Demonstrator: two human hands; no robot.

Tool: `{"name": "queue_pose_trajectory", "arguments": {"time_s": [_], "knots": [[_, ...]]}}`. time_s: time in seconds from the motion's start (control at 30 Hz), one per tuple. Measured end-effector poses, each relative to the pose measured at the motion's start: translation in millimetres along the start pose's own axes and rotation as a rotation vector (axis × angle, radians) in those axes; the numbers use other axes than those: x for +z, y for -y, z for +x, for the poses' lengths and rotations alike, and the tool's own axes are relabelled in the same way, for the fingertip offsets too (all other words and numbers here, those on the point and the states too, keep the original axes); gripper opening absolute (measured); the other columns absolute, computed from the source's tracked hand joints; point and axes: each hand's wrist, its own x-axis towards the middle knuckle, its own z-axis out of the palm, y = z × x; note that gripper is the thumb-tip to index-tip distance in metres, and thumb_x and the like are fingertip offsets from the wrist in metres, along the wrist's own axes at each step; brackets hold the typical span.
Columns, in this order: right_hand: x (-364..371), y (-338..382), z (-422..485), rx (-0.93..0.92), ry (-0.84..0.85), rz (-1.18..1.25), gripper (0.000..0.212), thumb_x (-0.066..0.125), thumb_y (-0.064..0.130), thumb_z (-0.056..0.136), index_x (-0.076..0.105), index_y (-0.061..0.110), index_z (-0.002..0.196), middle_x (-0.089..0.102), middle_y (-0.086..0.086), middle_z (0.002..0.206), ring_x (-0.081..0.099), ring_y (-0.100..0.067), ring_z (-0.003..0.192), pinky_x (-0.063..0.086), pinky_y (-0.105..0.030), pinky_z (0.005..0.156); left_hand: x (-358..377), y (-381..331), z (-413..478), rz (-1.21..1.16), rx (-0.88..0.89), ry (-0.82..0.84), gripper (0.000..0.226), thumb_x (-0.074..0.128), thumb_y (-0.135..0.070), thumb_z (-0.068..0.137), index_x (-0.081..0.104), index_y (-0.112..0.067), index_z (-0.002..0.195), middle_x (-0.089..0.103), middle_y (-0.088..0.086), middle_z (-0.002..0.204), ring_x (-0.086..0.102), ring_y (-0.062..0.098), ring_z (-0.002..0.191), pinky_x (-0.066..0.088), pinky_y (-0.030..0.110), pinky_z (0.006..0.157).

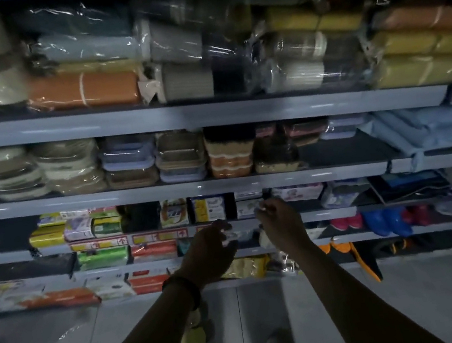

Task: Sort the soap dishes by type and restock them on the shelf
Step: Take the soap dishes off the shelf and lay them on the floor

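Dim, motion-blurred view up a grey metal shelf unit (150, 121).

Soap dishes (180, 155) sit on the second board down, stacked and wrapped in glossy clear film. About eight stacks can be counted through the blur:
- two cream oval stacks at the left
- one blue-grey rectangular stack
- one brown rectangular stack
- one orange-and-tan stack with scalloped edges
- one dark stack
- one pinkish stack
- one lavender stack

More rounded dishes lie in a loose pile on the floor (196, 341) between the forearms, too smeared to count.

Both hands are raised in front of the lower boards.
- Left hand (210, 248): dark band at the wrist, fingers curled round a pale wrapped piece (229, 238) that is shiny like film. Its shape is unreadable.
- Right hand (280, 228): fingers bent, with a pale glint at the tips. I cannot tell whether they grip anything.

Ribbed cylindrical tumblers (188, 80) lie in film on the board above.
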Motion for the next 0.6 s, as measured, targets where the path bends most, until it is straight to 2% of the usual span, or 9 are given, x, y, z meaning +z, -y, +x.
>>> {"name": "queue_pose_trajectory", "arguments": {"time_s": [0.07, 0.1, 0.17, 0.23, 0.27, 0.33, 0.43, 0.53, 0.6], "knots": [[-10.0, 9.1, 28.2, 0.02, -0.021, 0.087, 0.024, 0.067, 0.041, 0.096, 0.064, 0.026, 0.114, 0.073, -0.001, 0.107, 0.071, -0.018, 0.09, 0.059, -0.039, 0.074, -2.1, -16.2, 16.5, -0.081, -0.043, -0.052, 0.053, 0.07, -0.023, 0.101, 0.049, -0.018, 0.148, 0.069, 0.01, 0.128, 0.066, 0.011, 0.101, 0.055, 0.017, 0.073], [-14.1, 14.0, 41.4, 0.039, -0.023, 0.159, 0.026, 0.068, 0.042, 0.094, 0.063, 0.027, 0.116, 0.074, -0.002, 0.107, 0.074, -0.021, 0.088, 0.062, -0.047, 0.077, -5.5, -25.1, 25.3, -0.142, -0.074, -0.085, 0.057, 0.07, -0.023, 0.101, 0.045, -0.019, 0.152, 0.069, 0.01, 0.127, 0.068, 0.015, 0.102, 0.059, 0.023, 0.076], [-22.5, 26.0, 65.3, 0.04, -0.001, 0.256, 0.019, 0.069, 0.042, 0.094, 0.062, 0.033, 0.11, 0.074, 0.0, 0.102, 0.076, -0.024, 0.084, 0.064, -0.049, 0.075, -14.8, -42.9, 44.2, -0.27, -0.121, -0.162, 0.061, 0.071, -0.021, 0.101, 0.042, -0.023, 0.154, 0.07, 0.009, 0.124, 0.072, 0.027, 0.107, 0.064, 0.045, 0.086], [-27.9, 35.3, 88.0, 0.028, 0.057, 0.331, 0.019, 0.07, 0.042, 0.094, 0.064, 0.034, 0.11, 0.075, 0.001, 0.1, 0.077, -0.026, 0.085, 0.062, -0.049, 0.075, -22.3, -56.6, 63.6, -0.396, -0.123, -0.253, 0.057, 0.07, -0.014, 0.1, 0.045, -0.029, 0.149, 0.073, 0.005, 0.117, 0.073, 0.031, 0.106, 0.063, 0.052, 0.091], [-30.0, 41.6, 96.5, 0.048, 0.096, 0.384, 0.029, 0.07, 0.041, 0.093, 0.063, 0.031, 0.12, 0.075, -0.001, 0.1, 0.077, -0.026, 0.083, 0.062, -0.047, 0.072, -26.1, -63.4, 72.4, -0.464, -0.129, -0.288, 0.053, 0.069, -0.012, 0.1, 0.048, -0.033, 0.144, 0.073, 0.001, 0.113, 0.074, 0.029, 0.101, 0.064, 0.049, 0.087], [-30.8, 49.4, 114.6, 0.073, 0.15, 0.439, 0.043, 0.068, 0.035, 0.091, 0.059, 0.028, 0.132, 0.075, -0.004, 0.1, 0.076, -0.023, 0.078, 0.06, -0.038, 0.064, -33.1, -79.9, 89.0, -0.584, -0.138, -0.347, 0.045, 0.066, -0.01, 0.102, 0.051, -0.036, 0.134, 0.072, -0.003, 0.11, 0.073, 0.022, 0.093, 0.064, 0.032, 0.072], [-29.4, 57.9, 136.1, 0.079, 0.193, 0.424, 0.036, 0.064, 0.025, 0.093, 0.058, 0.027, 0.129, 0.074, -0.008, 0.11, 0.077, -0.029, 0.089, 0.06, -0.034, 0.065, -38.7, -99.0, 111.5, -0.788, -0.215, -0.397, 0.061, 0.067, -0.021, 0.104, 0.036, -0.033, 0.156, 0.065, 0.004, 0.134, 0.072, 0.021, 0.096, 0.062, 0.025, 0.062], [-29.3, 61.3, 145.7, 0.106, 0.243, 0.436, 0.02, 0.062, 0.023, 0.094, 0.06, 0.029, 0.112, 0.075, -0.012, 0.109, 0.076, -0.031, 0.087, 0.058, -0.035, 0.066, -39.2, -110.1, 123.7, -0.88, -0.285, -0.419, 0.069, 0.065, -0.034, 0.106, 0.026, -0.036, 0.163, 0.066, 0.003, 0.131, 0.071, 0.018, 0.085, 0.053, 0.017, 0.046], [-27.3, 59.6, 149.1, 0.109, 0.268, 0.467, 0.023, 0.062, 0.021, 0.093, 0.061, 0.033, 0.113, 0.075, -0.011, 0.106, 0.072, -0.026, 0.079, 0.057, -0.035, 0.069, -37.3, -112.2, 129.7, -0.905, -0.303, -0.429, 0.067, 0.062, -0.04, 0.106, 0.026, -0.042, 0.162, 0.07, 0.002, 0.126, 0.071, 0.017, 0.084, 0.053, 0.02, 0.047]]}}
